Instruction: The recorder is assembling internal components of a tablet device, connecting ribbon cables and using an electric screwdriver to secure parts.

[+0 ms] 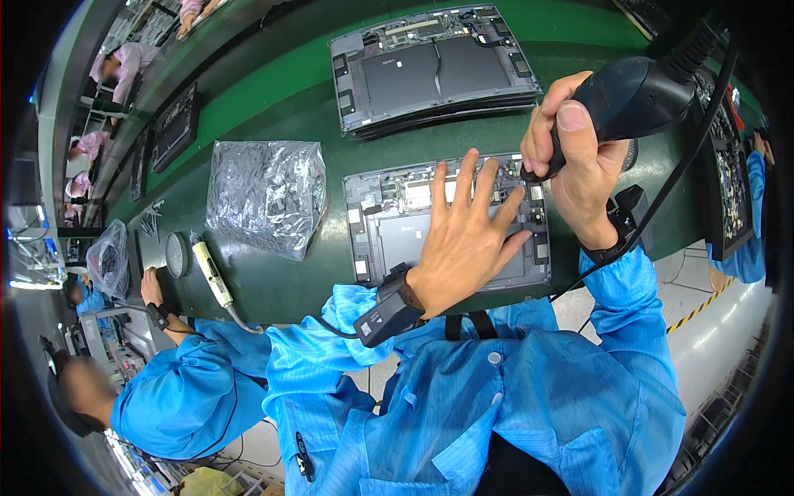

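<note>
I'm watching the left hand (pixel 463 248) splay wide, gripping nothing, seemingly steadying the flat grey open laptop base (pixel 399 241); right hand (pixel 583 169) fingers close round a black corded power screwdriver (pixel 635 99).

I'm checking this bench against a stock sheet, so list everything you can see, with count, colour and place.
Table: one, green, across the middle
Laptop base: one, grey, centre
Stacked bases: several, uncountable, grey on top, top centre
Corded tool: one, black, upper right
Parts bag: one, clear with dark contents, left of centre
Small bag: one, clear, far left
Slim tool: one, pale yellow, left
Round dish: one, grey, beside the slim tool
Parts tray: one, black, right
Co-workers: several, in blue or pink, left and right
Wrist units: two, black, one per wrist
Smock: one, blue, bottom
Left hand: one, bare, spread over the laptop base
Right hand: one, bare, closed on the corded tool
</note>
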A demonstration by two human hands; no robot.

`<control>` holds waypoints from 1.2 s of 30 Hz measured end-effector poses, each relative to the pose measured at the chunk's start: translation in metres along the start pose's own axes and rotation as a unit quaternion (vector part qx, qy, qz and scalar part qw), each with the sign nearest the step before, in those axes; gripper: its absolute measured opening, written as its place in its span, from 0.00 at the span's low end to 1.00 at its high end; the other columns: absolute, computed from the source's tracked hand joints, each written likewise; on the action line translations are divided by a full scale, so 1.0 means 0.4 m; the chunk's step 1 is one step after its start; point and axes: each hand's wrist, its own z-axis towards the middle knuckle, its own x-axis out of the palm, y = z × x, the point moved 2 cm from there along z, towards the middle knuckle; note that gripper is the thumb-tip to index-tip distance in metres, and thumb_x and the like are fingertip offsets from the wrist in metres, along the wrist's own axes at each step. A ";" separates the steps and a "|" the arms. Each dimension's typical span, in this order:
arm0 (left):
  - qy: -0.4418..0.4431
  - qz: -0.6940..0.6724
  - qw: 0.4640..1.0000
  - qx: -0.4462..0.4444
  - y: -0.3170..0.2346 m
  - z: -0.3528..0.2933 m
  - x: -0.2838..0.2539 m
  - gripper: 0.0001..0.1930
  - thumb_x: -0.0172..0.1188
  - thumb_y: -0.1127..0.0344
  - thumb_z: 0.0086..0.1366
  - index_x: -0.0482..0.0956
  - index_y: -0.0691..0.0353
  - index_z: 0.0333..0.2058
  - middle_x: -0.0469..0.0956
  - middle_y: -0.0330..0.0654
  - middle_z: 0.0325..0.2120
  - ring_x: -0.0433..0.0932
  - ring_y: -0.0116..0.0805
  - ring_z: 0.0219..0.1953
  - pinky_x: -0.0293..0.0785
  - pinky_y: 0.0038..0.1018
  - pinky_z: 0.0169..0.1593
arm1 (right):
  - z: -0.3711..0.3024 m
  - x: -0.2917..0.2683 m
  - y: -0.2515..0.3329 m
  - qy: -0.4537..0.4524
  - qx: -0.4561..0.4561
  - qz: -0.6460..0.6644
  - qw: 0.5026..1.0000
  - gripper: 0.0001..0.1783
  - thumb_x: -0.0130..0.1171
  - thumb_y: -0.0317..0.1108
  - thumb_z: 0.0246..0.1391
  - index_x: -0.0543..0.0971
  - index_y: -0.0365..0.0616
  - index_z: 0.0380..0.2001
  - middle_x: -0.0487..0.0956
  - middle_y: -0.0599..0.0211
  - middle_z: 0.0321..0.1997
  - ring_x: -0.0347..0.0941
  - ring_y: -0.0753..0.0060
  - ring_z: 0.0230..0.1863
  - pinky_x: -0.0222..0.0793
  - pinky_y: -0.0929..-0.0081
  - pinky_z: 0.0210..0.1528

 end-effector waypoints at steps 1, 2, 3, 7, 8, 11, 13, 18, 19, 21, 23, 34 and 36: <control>-0.008 0.005 1.000 0.002 0.000 0.000 0.004 0.28 0.74 0.50 0.64 0.84 0.55 0.60 0.68 0.60 0.66 0.61 0.66 0.73 0.57 0.69 0.71 | -0.001 -0.001 -0.002 0.009 -0.006 -0.007 1.000 0.15 0.56 0.42 0.77 0.73 0.39 0.45 0.71 0.68 0.20 0.65 0.78 0.17 0.66 0.74 0.23; -0.007 0.005 1.000 -0.001 0.000 -0.001 0.005 0.28 0.74 0.50 0.64 0.84 0.55 0.60 0.68 0.60 0.66 0.61 0.66 0.73 0.57 0.69 0.71 | -0.002 0.002 -0.002 0.010 -0.004 -0.005 1.000 0.15 0.56 0.42 0.77 0.73 0.39 0.45 0.71 0.68 0.20 0.65 0.78 0.17 0.66 0.74 0.23; -0.011 0.011 1.000 0.000 0.001 -0.002 0.004 0.28 0.74 0.50 0.64 0.84 0.55 0.60 0.68 0.60 0.65 0.62 0.66 0.73 0.57 0.69 0.71 | -0.002 0.004 -0.001 0.004 0.000 -0.007 1.000 0.15 0.57 0.42 0.77 0.73 0.39 0.45 0.71 0.68 0.20 0.65 0.78 0.17 0.66 0.74 0.23; -0.022 0.034 0.999 0.006 -0.002 -0.001 0.010 0.27 0.74 0.49 0.64 0.85 0.54 0.58 0.69 0.59 0.64 0.63 0.65 0.73 0.57 0.70 0.71 | -0.002 0.015 -0.008 -0.050 0.007 0.052 0.997 0.10 0.64 0.33 0.73 0.79 0.37 0.39 0.74 0.73 0.18 0.66 0.84 0.17 0.62 0.81 0.21; -0.022 0.035 0.999 0.004 -0.002 -0.001 0.011 0.27 0.74 0.49 0.64 0.85 0.54 0.58 0.69 0.59 0.64 0.63 0.65 0.73 0.57 0.70 0.71 | -0.002 0.017 -0.010 -0.049 0.008 0.052 0.997 0.10 0.64 0.33 0.73 0.79 0.37 0.39 0.74 0.73 0.18 0.66 0.84 0.17 0.62 0.81 0.21; -0.024 0.032 0.999 0.000 -0.002 -0.002 0.011 0.27 0.73 0.49 0.63 0.85 0.54 0.58 0.70 0.59 0.64 0.62 0.66 0.73 0.57 0.70 0.71 | -0.004 0.017 -0.014 -0.055 0.011 0.055 0.997 0.10 0.63 0.33 0.73 0.79 0.36 0.40 0.74 0.73 0.18 0.66 0.84 0.17 0.61 0.81 0.21; -0.026 0.028 0.999 0.000 -0.003 -0.002 0.012 0.27 0.73 0.49 0.63 0.85 0.54 0.58 0.70 0.59 0.63 0.62 0.66 0.73 0.57 0.70 0.71 | -0.005 0.017 -0.014 -0.057 0.006 0.050 0.997 0.09 0.63 0.33 0.73 0.79 0.36 0.42 0.74 0.73 0.19 0.66 0.83 0.17 0.62 0.80 0.21; -0.028 0.024 0.999 -0.003 -0.001 -0.001 0.012 0.27 0.73 0.49 0.64 0.85 0.55 0.58 0.70 0.59 0.63 0.62 0.66 0.73 0.57 0.71 0.71 | -0.007 0.013 -0.024 -0.047 0.000 0.053 0.998 0.09 0.63 0.33 0.73 0.78 0.36 0.43 0.74 0.73 0.19 0.65 0.83 0.16 0.62 0.80 0.21; -0.028 0.022 0.999 -0.002 -0.001 -0.002 0.013 0.27 0.73 0.49 0.64 0.85 0.55 0.57 0.70 0.59 0.63 0.62 0.66 0.73 0.57 0.71 0.71 | -0.007 0.014 -0.026 -0.050 0.000 0.050 0.998 0.09 0.63 0.33 0.73 0.78 0.36 0.44 0.74 0.73 0.19 0.65 0.83 0.16 0.62 0.79 0.21; -0.031 0.022 0.999 -0.002 0.000 -0.003 0.015 0.27 0.73 0.49 0.64 0.85 0.55 0.57 0.70 0.59 0.63 0.62 0.65 0.73 0.57 0.71 0.71 | -0.009 0.016 -0.027 -0.049 -0.001 0.053 0.997 0.10 0.63 0.33 0.73 0.78 0.36 0.44 0.74 0.72 0.19 0.65 0.83 0.16 0.63 0.79 0.21; -0.034 0.022 0.999 -0.003 0.001 -0.003 0.015 0.27 0.73 0.49 0.64 0.85 0.55 0.57 0.70 0.59 0.63 0.62 0.65 0.73 0.57 0.71 0.71 | -0.011 0.019 -0.026 -0.047 -0.001 0.056 0.997 0.10 0.63 0.33 0.73 0.77 0.36 0.44 0.74 0.72 0.19 0.65 0.83 0.16 0.63 0.79 0.21; -0.033 0.018 0.999 -0.004 0.002 -0.002 0.018 0.25 0.71 0.48 0.65 0.86 0.56 0.55 0.71 0.58 0.63 0.62 0.65 0.73 0.56 0.72 0.70 | -0.019 0.018 -0.023 -0.051 0.008 0.042 0.998 0.10 0.61 0.33 0.74 0.76 0.35 0.43 0.73 0.71 0.19 0.66 0.81 0.16 0.65 0.79 0.21; -0.033 0.019 0.999 -0.004 0.001 -0.001 0.018 0.26 0.71 0.48 0.65 0.86 0.57 0.56 0.71 0.58 0.63 0.62 0.65 0.73 0.56 0.72 0.70 | -0.018 0.015 -0.024 -0.043 0.001 0.040 0.998 0.10 0.60 0.32 0.74 0.76 0.35 0.43 0.73 0.71 0.19 0.66 0.81 0.16 0.65 0.78 0.21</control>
